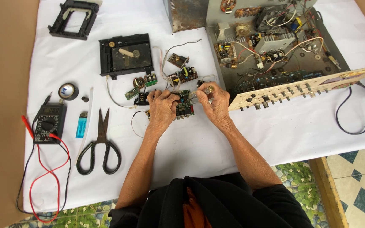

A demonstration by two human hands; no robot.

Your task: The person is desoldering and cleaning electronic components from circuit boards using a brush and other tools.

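Observation:
My left hand [162, 106] grips a small green circuit board [184, 106] from its left side and holds it over the white cloth [191, 139]. My right hand [214, 102] is closed around a thin tool with a brass-coloured end [209, 89], its tip against the board's upper right. Both forearms reach in from the bottom of the view. Other small circuit boards [182, 71] with wires lie just beyond my hands.
An opened amplifier chassis [271, 46] with a knobbed front panel [305, 88] lies at the right. A black disc tray mechanism [125, 54], a black frame [73, 19], scissors [100, 143], a blue lighter [81, 125], a multimeter [49, 122] with red and black leads and a black cable [351, 122] lie around.

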